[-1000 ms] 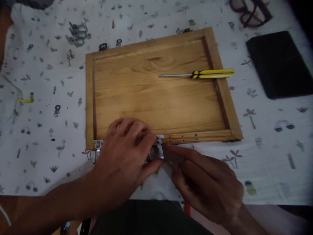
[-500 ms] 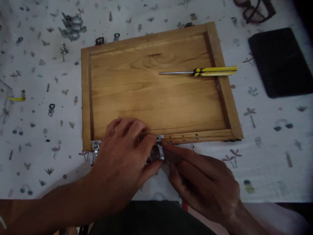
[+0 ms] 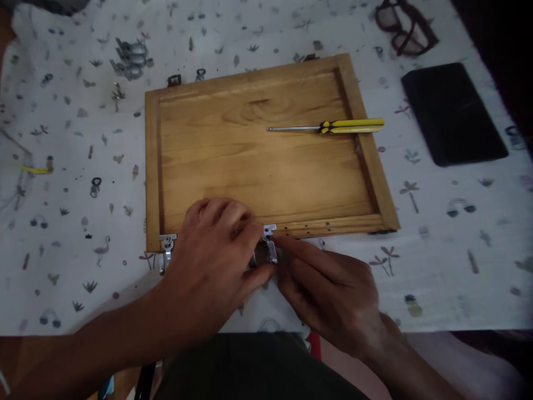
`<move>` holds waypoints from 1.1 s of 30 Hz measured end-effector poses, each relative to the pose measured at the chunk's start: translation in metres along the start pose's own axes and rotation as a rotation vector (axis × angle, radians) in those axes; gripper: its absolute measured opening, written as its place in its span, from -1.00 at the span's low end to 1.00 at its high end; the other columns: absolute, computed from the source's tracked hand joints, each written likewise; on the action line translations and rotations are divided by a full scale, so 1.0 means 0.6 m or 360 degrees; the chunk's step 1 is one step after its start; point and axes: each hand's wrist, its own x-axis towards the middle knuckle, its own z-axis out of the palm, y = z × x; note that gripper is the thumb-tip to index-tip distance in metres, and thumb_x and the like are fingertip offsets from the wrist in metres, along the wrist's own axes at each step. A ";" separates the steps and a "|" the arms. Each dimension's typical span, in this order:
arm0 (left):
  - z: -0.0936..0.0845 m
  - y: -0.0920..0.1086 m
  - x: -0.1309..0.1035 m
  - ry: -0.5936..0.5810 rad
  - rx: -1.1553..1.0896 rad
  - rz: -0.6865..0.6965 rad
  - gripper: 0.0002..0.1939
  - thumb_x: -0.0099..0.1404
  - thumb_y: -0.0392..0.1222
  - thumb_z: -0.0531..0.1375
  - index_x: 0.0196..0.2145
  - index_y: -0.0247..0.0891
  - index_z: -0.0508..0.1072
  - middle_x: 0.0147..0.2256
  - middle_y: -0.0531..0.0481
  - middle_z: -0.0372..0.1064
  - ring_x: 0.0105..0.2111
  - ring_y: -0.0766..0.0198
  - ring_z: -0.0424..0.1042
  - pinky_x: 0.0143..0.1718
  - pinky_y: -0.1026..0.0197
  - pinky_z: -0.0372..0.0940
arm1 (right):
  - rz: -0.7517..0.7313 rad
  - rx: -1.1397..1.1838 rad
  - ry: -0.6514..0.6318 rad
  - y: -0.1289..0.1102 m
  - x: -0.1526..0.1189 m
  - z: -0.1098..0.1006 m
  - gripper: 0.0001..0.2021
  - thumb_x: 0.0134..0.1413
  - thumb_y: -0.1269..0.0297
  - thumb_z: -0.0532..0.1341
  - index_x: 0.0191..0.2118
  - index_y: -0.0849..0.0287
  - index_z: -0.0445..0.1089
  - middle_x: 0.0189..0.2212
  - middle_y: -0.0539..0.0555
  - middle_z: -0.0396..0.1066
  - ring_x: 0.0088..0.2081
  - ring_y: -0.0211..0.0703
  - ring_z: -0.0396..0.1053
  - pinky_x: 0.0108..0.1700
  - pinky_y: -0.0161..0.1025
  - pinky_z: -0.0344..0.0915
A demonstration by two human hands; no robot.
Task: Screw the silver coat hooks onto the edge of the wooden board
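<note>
A shallow wooden panel with a raised frame point(image 3: 308, 189) lies on the table. My left hand point(image 3: 212, 261) rests over its near edge, its thumb and fingers closed around a shiny metal hook point(image 3: 271, 251) set against the frame. My right hand point(image 3: 333, 294) comes in from the right, fingertips pinched together beside that hook; whatever they hold is hidden. Left of my left hand, another metal hook point(image 3: 167, 247) sits on the same edge. On the panel lies a screwdriver point(image 3: 352, 126) with a yellow and black handle, its tip pointing left.
A patterned tablecloth point(image 3: 104, 216) covers the table. At the back left are several metal hooks point(image 3: 130, 58) in a heap and a separate small metal piece point(image 3: 117, 95). A black tablet-like slab point(image 3: 453, 114) and eyeglasses point(image 3: 406, 30) lie to the right.
The view has shifted slightly, so the panel and the things on the right appear further left. Both hands keep their places at the hook, the right fingers moving only a little.
</note>
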 end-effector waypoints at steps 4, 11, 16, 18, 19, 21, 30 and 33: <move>0.001 0.001 0.000 0.0003 -0.0012 -0.0012 -0.70 0.21 -0.07 0.39 -0.20 -0.32 0.53 -0.15 -0.14 0.46 -0.09 -0.08 0.43 -0.07 -0.20 0.33 | -0.0002 -0.0063 0.0017 -0.002 0.002 0.004 -0.92 0.21 0.51 0.19 -0.32 0.27 0.39 -0.11 0.18 0.56 -0.39 -0.29 0.50 -0.38 -0.32 0.42; 0.002 -0.006 -0.008 -0.0005 -0.0093 -0.0008 -0.71 0.28 -0.04 0.33 -0.16 -0.28 0.50 -0.12 -0.10 0.46 -0.06 -0.01 0.40 -0.02 -0.11 0.30 | -0.0027 -0.0130 0.0063 -0.007 0.004 0.007 -0.85 0.23 0.49 0.14 -0.35 0.26 0.41 -0.10 0.15 0.56 -0.40 -0.30 0.52 -0.39 -0.34 0.42; -0.033 -0.021 -0.012 0.0145 -0.0208 -0.0071 -0.83 0.35 -0.10 0.25 -0.19 -0.25 0.49 -0.17 -0.06 0.48 -0.12 0.09 0.44 -0.08 0.03 0.34 | -0.0044 -0.0164 0.0080 -0.006 0.003 0.009 -0.82 0.22 0.49 0.12 -0.39 0.24 0.41 -0.11 0.09 0.57 -0.40 -0.31 0.52 -0.43 -0.36 0.39; -0.056 -0.030 -0.017 0.0238 -0.0260 -0.0106 -0.81 0.39 -0.12 0.17 -0.13 -0.25 0.49 -0.13 -0.07 0.47 -0.09 0.12 0.45 -0.06 0.06 0.35 | -0.0052 -0.0175 0.0089 -0.004 0.002 0.012 -0.82 0.20 0.51 0.12 -0.39 0.23 0.40 -0.10 0.08 0.56 -0.38 -0.32 0.53 -0.42 -0.37 0.39; -0.067 -0.036 -0.021 0.0297 -0.0283 -0.0126 -0.80 0.40 -0.13 0.15 -0.12 -0.25 0.49 -0.11 -0.07 0.47 -0.07 0.14 0.45 -0.04 0.08 0.34 | -0.0059 -0.0178 0.0096 -0.003 0.001 0.013 -0.82 0.19 0.51 0.12 -0.40 0.23 0.40 -0.10 0.07 0.56 -0.36 -0.31 0.53 -0.41 -0.37 0.40; -0.085 -0.051 -0.030 0.0426 -0.0300 -0.0155 -0.79 0.41 -0.12 0.13 -0.11 -0.24 0.49 -0.11 -0.06 0.48 -0.07 0.16 0.46 -0.03 0.11 0.34 | -0.0069 -0.0190 0.0107 -0.001 0.000 0.015 -0.82 0.18 0.52 0.13 -0.42 0.22 0.39 -0.09 0.08 0.56 -0.34 -0.30 0.54 -0.39 -0.37 0.41; -0.085 -0.211 -0.015 0.0679 -0.0329 -0.0689 -0.78 0.33 -0.16 0.18 -0.13 -0.20 0.55 -0.10 0.00 0.51 -0.12 0.20 0.47 -0.11 0.21 0.38 | -0.0093 -0.0249 0.0119 0.003 -0.002 0.020 -0.80 0.16 0.52 0.10 -0.43 0.21 0.39 -0.10 0.07 0.56 -0.26 -0.25 0.58 -0.36 -0.36 0.45; -0.077 -0.265 0.004 0.0719 -0.0235 -0.0825 -0.79 0.41 -0.17 0.18 -0.07 -0.30 0.49 -0.08 -0.09 0.48 -0.10 0.17 0.48 -0.08 0.09 0.42 | -0.0144 -0.0274 0.0154 0.004 0.002 0.018 -0.78 0.19 0.49 0.08 -0.43 0.21 0.39 -0.12 0.11 0.57 -0.25 -0.23 0.58 -0.37 -0.37 0.45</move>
